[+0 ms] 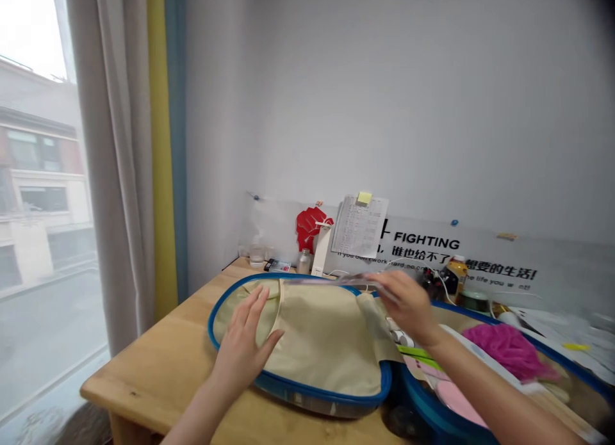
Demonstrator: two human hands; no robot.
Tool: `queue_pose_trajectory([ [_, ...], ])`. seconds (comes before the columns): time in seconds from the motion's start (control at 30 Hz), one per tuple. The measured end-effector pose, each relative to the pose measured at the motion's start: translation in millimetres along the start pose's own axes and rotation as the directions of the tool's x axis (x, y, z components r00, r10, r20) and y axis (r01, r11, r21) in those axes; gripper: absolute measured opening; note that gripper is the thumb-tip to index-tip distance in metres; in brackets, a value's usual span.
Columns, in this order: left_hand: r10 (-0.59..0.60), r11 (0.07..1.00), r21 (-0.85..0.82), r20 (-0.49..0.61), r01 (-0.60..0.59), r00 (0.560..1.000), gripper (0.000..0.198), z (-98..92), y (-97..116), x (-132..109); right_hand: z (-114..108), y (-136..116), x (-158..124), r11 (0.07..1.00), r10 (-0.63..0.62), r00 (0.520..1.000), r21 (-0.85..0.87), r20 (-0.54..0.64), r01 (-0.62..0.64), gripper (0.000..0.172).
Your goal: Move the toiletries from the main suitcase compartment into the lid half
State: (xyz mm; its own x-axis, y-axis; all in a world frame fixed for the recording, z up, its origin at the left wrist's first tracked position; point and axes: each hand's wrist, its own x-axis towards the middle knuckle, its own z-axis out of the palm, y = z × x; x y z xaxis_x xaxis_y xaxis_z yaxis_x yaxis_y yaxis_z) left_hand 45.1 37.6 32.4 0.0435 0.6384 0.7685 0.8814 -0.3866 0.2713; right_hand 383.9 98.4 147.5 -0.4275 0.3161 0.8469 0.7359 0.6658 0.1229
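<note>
A small suitcase with blue edges lies open, its left half [331, 342] lined in beige fabric with a pocket at the left. My left hand [247, 339] is spread over the left side of that lining, fingers apart and holding nothing. Above the far right of the same half, my right hand [403, 304] pinches a thin, flat, greyish item [353, 280] that points left. Motion blur hides what kind of item it is. Below my right forearm, the suitcase's right half [427, 410] holds a magenta mesh bath puff [512, 350], a pink item [459, 400] and green pieces [417, 352].
The wooden table [158, 368] carries the suitcase. Along the wall stand a glass [256, 256], a small bottle [304, 261] and an orange bottle [456, 275]. A poster and a paper sheet [359, 227] hang behind. Curtains [120, 150] and a window are on the left.
</note>
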Motion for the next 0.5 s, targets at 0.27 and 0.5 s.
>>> queue_pose_trajectory([
  [0.27, 0.173, 0.972, 0.021, 0.607, -0.233, 0.776, 0.077, 11.6, -26.7, 91.3, 85.3, -36.8, 17.0, 0.944, -0.324, 0.932, 0.125, 0.161, 0.306, 0.04],
  [0.5, 0.046, 0.946, 0.194, 0.715, -0.261, 0.697, 0.073, 50.1, -40.8, 90.6, -35.9, 6.5, -59.6, 0.981, -0.185, 0.972, -0.03, 0.148, 0.191, 0.03],
])
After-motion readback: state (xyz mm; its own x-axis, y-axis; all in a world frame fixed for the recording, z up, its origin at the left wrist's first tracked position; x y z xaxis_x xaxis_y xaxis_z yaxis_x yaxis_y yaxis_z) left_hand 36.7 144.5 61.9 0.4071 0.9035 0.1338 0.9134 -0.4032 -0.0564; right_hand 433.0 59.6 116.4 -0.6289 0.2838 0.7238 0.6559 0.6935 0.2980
